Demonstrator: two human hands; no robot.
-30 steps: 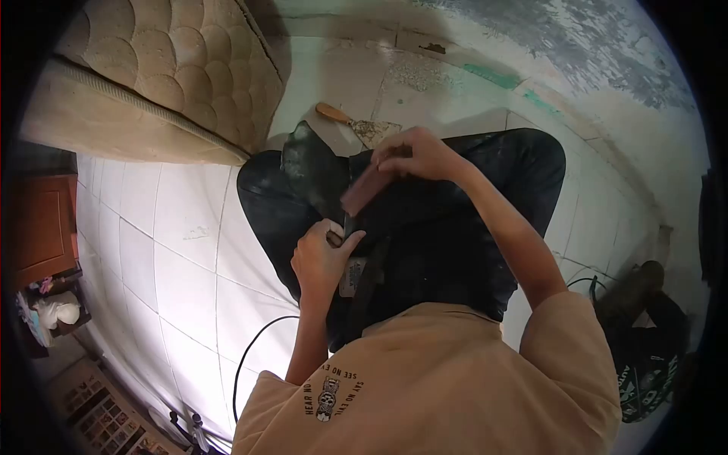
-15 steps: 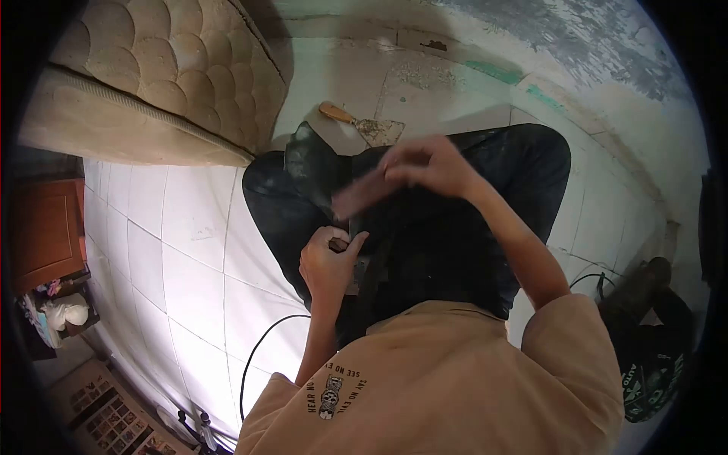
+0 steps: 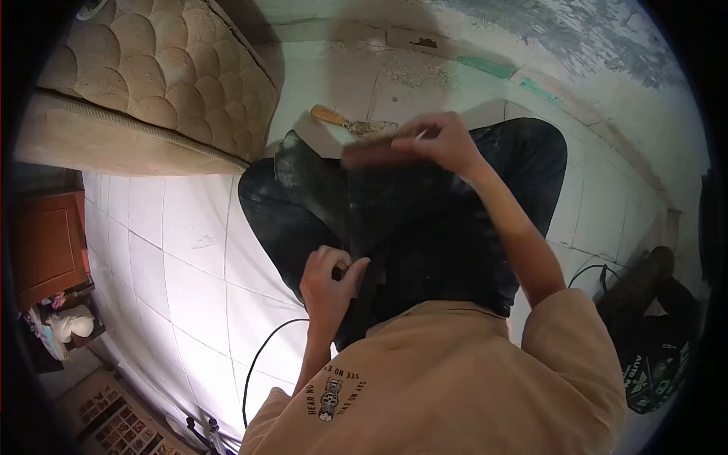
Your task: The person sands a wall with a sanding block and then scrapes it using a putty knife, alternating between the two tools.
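My right hand (image 3: pixel 440 145) is closed on one end of a long, flat, reddish-brown block (image 3: pixel 371 153), which is smeared by motion. The block is held above my crossed legs in dark trousers (image 3: pixel 447 235), with its free end pointing left. Lower down, my left hand (image 3: pixel 331 279) is curled over my lap, thumb and fingers pinched together. What it holds, if anything, blends into the dark cloth. A foot in a dark sock (image 3: pixel 299 171) rests beyond it. Past my legs, a putty knife (image 3: pixel 331 116) with a wooden handle lies on the floor, its blade partly behind the block.
A quilted mattress (image 3: pixel 159 83) leans at the upper left. Crumbled debris (image 3: pixel 417 73) lies on the tiles near the wall. A black cable (image 3: pixel 262 345) curves beside my left arm. A wooden cabinet (image 3: pixel 47 246) stands far left, and a dark bag (image 3: pixel 656 368) sits at right.
The block in my right hand has swung up and away from my left hand, turning nearly level. My left hand sits slightly lower in view. The head view has shifted a little.
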